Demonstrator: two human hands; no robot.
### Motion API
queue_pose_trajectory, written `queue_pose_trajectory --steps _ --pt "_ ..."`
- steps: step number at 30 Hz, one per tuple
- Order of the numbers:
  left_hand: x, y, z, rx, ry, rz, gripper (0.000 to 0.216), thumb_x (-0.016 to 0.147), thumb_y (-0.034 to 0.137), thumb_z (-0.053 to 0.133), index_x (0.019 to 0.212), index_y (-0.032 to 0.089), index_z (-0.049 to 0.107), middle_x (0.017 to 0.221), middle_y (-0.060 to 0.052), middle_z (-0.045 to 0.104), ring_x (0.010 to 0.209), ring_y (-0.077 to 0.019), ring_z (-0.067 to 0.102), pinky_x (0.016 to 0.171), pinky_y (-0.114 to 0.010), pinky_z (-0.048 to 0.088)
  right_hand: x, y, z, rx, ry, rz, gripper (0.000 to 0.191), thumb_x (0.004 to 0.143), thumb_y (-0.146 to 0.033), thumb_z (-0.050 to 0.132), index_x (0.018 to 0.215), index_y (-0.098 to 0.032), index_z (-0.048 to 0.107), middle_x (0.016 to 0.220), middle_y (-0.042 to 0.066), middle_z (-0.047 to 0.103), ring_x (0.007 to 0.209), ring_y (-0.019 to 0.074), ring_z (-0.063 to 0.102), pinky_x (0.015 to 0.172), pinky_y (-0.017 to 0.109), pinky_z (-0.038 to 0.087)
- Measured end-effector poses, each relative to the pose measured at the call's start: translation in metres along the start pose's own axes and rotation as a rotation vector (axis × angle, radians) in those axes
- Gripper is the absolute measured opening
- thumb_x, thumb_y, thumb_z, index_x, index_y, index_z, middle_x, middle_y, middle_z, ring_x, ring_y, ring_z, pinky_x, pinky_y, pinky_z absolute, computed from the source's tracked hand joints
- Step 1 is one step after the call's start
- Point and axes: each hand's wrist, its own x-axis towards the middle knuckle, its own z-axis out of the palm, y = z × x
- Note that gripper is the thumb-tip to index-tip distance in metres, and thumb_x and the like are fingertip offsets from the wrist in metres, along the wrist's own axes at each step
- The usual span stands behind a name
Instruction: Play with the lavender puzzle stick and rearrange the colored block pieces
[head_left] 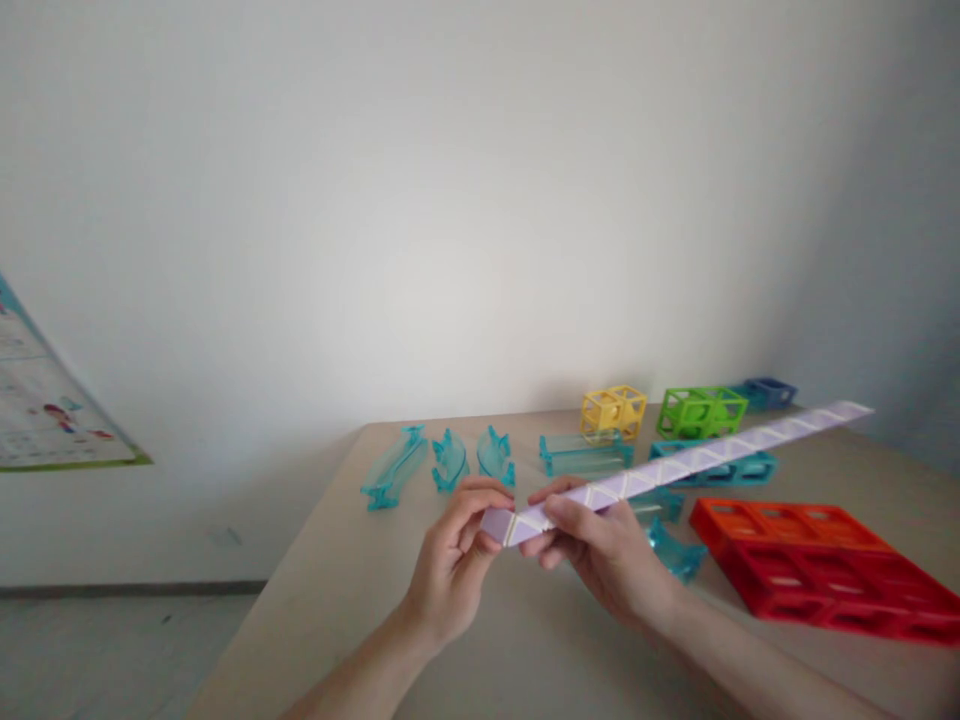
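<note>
My left hand [454, 555] pinches the near end of a long lilac-and-white snake puzzle [697, 458] made of triangular segments. My right hand [607, 550] grips the same strip just beside it, fingers wrapped over the top. The strip runs straight, up and to the right, above the beige table [360, 600]. Both hands hover over the table's middle, in front of several teal transparent track pieces.
Curved teal track pieces [450, 460] lie at the table's back left, straight teal ones [585, 452] further right. Yellow [613, 410], green [701, 410] and blue [769, 392] frame cubes stand by the wall. A red and orange grid panel [817, 565] lies at right. A poster [45, 400] hangs at left.
</note>
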Motion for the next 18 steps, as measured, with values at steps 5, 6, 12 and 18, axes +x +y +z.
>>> queue_pose_trajectory --steps 5,6,12,18 --pt "-0.0021 -0.0026 -0.0004 -0.015 -0.005 -0.003 0.027 0.089 0.043 0.051 0.104 0.022 0.059 0.105 -0.006 0.053 0.096 -0.0179 0.055 0.085 -0.026 0.043 0.0015 -0.0007 0.0028 0.052 -0.040 0.022 0.026 0.074 -0.035 0.075 0.078 -0.010 0.067 0.059 0.007 0.070 0.050 0.0129 0.065 0.045 0.017 0.052" --pt "-0.0029 -0.0026 -0.0011 0.000 0.000 -0.020 0.027 0.089 0.043 0.051 0.105 0.022 0.058 0.101 -0.006 0.055 0.092 -0.0168 0.055 0.082 -0.025 0.044 0.0018 -0.0008 0.0032 0.050 -0.044 0.018 0.026 0.074 -0.034 0.075 0.078 -0.010 0.067 0.058 0.007 0.070 0.050 0.0127 0.064 0.045 0.017 0.051" --pt "-0.0046 -0.0001 -0.0013 -0.024 0.028 -0.159 0.029 0.088 0.042 0.054 0.105 0.019 0.058 0.084 -0.003 0.061 0.073 -0.0123 0.055 0.065 -0.019 0.043 0.0052 0.0020 0.0022 0.079 -0.022 0.008 0.026 0.077 -0.035 0.071 0.072 -0.010 0.067 0.056 0.003 0.064 0.047 0.0100 0.058 0.041 0.016 0.047" --pt "0.0000 0.0039 -0.0020 -0.134 0.029 -0.217 0.025 0.083 0.037 0.063 0.096 0.016 0.062 0.079 -0.003 0.063 0.071 -0.0120 0.057 0.063 -0.019 0.043 0.0088 0.0028 -0.0002 0.065 0.018 0.006 0.027 0.077 -0.034 0.072 0.069 -0.008 0.070 0.060 0.007 0.068 0.051 0.0106 0.062 0.049 0.016 0.053"
